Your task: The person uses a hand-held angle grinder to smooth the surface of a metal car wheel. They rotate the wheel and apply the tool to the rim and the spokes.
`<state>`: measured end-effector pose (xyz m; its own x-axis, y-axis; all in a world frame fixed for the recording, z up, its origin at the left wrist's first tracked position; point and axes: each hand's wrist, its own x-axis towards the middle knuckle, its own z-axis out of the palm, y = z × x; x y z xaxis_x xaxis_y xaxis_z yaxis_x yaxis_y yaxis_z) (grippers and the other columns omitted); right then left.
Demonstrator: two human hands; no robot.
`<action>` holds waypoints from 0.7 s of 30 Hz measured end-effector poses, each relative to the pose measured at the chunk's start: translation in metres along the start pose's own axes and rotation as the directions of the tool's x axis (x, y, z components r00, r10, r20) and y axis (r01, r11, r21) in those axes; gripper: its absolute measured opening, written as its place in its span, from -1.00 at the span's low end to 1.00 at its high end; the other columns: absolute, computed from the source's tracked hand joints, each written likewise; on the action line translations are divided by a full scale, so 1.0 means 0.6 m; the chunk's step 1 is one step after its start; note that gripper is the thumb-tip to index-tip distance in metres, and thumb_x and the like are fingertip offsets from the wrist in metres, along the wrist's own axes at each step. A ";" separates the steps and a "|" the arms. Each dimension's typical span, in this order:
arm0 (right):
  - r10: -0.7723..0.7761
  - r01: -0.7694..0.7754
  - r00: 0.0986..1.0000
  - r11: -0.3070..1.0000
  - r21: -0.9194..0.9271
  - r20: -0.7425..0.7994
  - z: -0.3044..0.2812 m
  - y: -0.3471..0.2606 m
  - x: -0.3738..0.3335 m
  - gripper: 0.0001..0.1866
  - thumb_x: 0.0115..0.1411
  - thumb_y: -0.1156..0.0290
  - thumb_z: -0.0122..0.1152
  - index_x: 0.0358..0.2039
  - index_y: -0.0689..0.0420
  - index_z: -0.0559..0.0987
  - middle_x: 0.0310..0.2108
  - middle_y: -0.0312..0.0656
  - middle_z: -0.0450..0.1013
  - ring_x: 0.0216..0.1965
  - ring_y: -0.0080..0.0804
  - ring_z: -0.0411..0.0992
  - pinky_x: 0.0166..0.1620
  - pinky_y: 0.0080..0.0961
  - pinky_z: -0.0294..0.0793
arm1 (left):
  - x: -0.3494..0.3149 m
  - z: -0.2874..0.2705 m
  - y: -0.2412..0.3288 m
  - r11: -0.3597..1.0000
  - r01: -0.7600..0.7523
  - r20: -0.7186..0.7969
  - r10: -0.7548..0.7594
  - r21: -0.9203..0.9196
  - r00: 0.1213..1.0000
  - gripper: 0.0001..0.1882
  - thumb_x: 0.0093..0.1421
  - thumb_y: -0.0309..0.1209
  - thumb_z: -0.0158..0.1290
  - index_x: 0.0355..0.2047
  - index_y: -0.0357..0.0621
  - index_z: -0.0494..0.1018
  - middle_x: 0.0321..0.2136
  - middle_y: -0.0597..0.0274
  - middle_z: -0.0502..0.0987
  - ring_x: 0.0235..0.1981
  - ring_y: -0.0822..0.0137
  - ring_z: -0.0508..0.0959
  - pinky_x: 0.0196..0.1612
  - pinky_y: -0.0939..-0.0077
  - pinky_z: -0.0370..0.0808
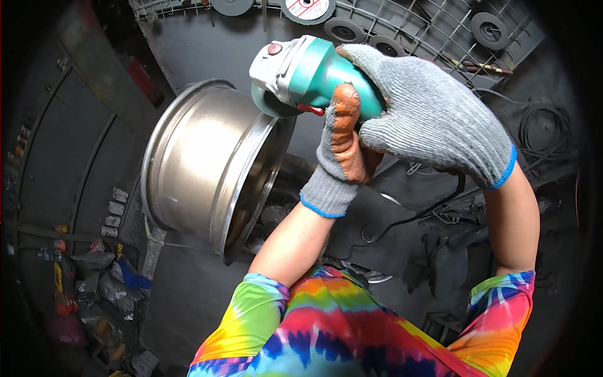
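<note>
Both gloved hands are up on the tool. The right hand (433, 119), in a grey knit glove with a blue cuff, is wrapped over the back of the green body of the angle grinder (314, 75), fingers closed around it. The left hand (342, 147), its glove orange on the palm side, comes up from below and clamps the grinder's underside, thumb pressed along the green casing. The grinder's silver head and red button point left, and its disc sits right at the outer lip of the metal wheel rim (207, 163); I can't tell whether they touch. That rim stands on edge, tilted, just left of the hands, its polished barrel facing us. Beyond, at the far side, a wire rack (402, 25) carries several spare grinding discs (342, 28). Lower left, small clutter lies on the dark floor (182, 295). Tie-dye sleeves (352, 327) fill the near edge.
</note>
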<state>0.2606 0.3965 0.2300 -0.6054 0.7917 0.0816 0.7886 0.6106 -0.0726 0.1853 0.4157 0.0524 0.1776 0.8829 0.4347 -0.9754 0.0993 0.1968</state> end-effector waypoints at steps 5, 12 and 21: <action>0.006 -0.007 0.999 1.000 -0.014 -0.052 -0.015 0.001 -0.015 -0.15 -0.12 0.17 0.29 0.24 0.16 0.35 -0.14 0.17 0.52 -0.16 0.05 0.56 -0.06 -0.25 0.54 | 0.009 0.060 0.002 0.998 0.026 -0.018 -0.027 -0.055 0.999 -0.26 0.17 0.10 0.18 0.25 0.04 0.28 0.18 0.21 0.40 0.18 0.21 0.43 0.24 0.16 0.38; 0.187 -0.210 0.972 0.963 0.168 0.140 -0.019 0.009 -0.018 -0.15 -0.14 0.20 0.34 0.23 0.20 0.37 -0.08 0.03 0.53 -0.11 -0.15 0.51 0.00 -0.36 0.48 | 0.026 0.049 -0.020 0.972 0.105 -0.052 -0.118 -0.210 0.992 -0.58 0.28 -0.15 0.11 0.11 0.08 0.46 0.01 0.34 0.54 0.05 0.34 0.54 0.12 0.28 0.48; -0.033 0.033 0.999 0.997 -0.073 0.005 -0.001 -0.106 -0.100 -0.09 -0.17 0.36 0.27 0.29 0.24 0.27 -0.12 0.23 0.49 -0.15 0.21 0.51 -0.07 -0.19 0.54 | -0.126 0.117 0.020 0.989 0.095 0.034 -0.092 -0.113 0.995 0.10 -0.02 -0.05 0.35 0.41 -0.06 -0.04 0.37 0.16 0.12 0.38 0.15 0.18 0.42 0.14 0.13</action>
<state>0.2465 0.3103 0.2300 -0.6313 0.7714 0.0795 0.7740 0.6332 0.0028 0.1694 0.3178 0.0834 0.2705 0.8538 0.4448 -0.9626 0.2337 0.1369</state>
